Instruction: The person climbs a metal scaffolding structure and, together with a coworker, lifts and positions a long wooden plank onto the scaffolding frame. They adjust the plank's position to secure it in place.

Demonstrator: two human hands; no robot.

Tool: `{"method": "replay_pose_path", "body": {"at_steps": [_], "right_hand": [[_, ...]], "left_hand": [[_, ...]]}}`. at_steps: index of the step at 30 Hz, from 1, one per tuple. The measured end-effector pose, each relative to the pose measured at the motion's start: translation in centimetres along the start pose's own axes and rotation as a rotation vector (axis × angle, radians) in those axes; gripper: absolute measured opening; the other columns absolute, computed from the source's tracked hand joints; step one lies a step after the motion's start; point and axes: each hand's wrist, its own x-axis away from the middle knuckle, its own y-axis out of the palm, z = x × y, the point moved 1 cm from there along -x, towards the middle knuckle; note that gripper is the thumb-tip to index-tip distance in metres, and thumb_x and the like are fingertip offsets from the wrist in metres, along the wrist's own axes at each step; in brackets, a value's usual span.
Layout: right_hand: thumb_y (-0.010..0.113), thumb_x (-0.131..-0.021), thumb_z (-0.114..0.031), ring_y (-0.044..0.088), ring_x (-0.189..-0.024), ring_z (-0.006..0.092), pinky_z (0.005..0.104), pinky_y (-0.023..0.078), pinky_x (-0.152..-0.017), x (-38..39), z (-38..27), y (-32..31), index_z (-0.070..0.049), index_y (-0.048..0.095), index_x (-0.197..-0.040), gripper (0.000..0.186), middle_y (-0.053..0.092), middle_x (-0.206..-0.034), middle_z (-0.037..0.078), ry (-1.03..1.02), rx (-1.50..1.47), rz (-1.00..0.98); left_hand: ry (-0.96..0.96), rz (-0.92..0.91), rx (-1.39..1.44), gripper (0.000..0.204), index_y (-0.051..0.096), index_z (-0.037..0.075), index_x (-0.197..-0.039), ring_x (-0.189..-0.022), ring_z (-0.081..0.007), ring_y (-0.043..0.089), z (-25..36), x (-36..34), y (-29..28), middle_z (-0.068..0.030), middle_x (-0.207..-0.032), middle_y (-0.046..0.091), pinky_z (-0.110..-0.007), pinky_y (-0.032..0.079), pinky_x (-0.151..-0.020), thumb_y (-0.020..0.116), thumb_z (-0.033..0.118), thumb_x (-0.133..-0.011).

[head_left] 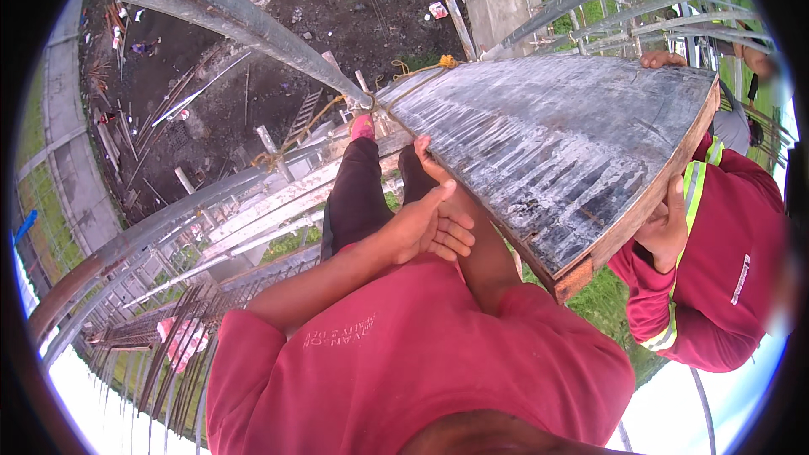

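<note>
A large grey plywood panel point(548, 143) with white streaks and a timber edge extends diagonally from beside my legs toward the right. My right hand point(431, 164) is closed on its left edge, my forearm running along under that side. My left hand point(438, 227) is open, fingers apart and slightly bent, over my right forearm, holding nothing. A yellow rope point(400, 118) runs along the panel's far end and around a steel pipe point(253, 34). A co-worker's hand point(666, 227) in a red, striped sleeve grips the panel's right end; another person's hand point(661, 59) is on its far edge.
I am high on scaffolding with pipes point(143, 265) and planks point(253, 211) below and beside my pink-shod foot point(362, 126). Ground with scattered debris point(202, 93) shows far below. Vertical rebar point(185, 354) stands at the lower left. Co-workers point(716, 253) occupy the right side.
</note>
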Motion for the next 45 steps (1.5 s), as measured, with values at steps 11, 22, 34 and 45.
{"method": "replay_pose_path", "body": {"at_steps": [11, 22, 34, 45], "right_hand": [[0.045, -0.096, -0.025, 0.061, -0.102, 0.0269, 0.0450, 0.048, -0.093, 3.0, 0.8, -9.9, 0.003, 0.054, -0.123, 0.039, 0.057, -0.117, 0.013, 0.110, -0.716, 0.023], [0.048, -0.100, -0.028, 0.059, -0.112, 0.0291, 0.0439, 0.048, -0.100, 12.4, 6.5, -9.4, 0.002, 0.046, -0.135, 0.047, 0.054, -0.128, 0.018, 0.169, -0.481, -0.077], [0.040, -0.104, -0.033, 0.062, -0.110, 0.0282, 0.0434, 0.049, -0.100, 11.1, 2.7, -9.1, 0.003, 0.048, -0.134, 0.048, 0.059, -0.124, 0.019, 0.096, -0.010, -0.043], [0.052, -0.102, -0.041, 0.063, -0.115, 0.0300, 0.0374, 0.050, -0.097, 10.4, 8.1, -9.2, 0.000, 0.052, -0.137, 0.053, 0.066, -0.120, 0.019, -0.687, 1.729, 0.397]], "left_hand": [[0.054, 0.388, 0.666, 0.114, 0.016, -0.008, -0.151, -0.126, -0.0487, 0.049, -1.8, -12.8, -19.6, -0.0368, -0.143, 0.037, -0.063, 0.040, -0.105, 0.056, 0.074, -0.084], [0.219, 0.298, 0.909, 0.073, 0.047, 0.015, -0.145, -0.135, -0.0383, 0.044, -3.0, -24.3, -22.8, -0.0112, -0.149, 0.048, -0.064, 0.031, -0.110, 0.059, 0.059, -0.089], [0.371, 0.337, 0.553, 0.066, 0.044, 0.011, -0.146, -0.132, -0.0395, 0.047, -3.4, -29.5, -25.4, -0.0134, -0.147, 0.048, -0.063, 0.034, -0.109, 0.054, 0.047, -0.092], [0.269, 0.358, 0.797, 0.063, 0.041, 0.010, -0.146, -0.128, -0.0365, 0.051, 1.8, -24.0, -26.0, -0.0152, -0.146, 0.048, -0.058, 0.040, -0.107, 0.044, 0.047, -0.096]]}}
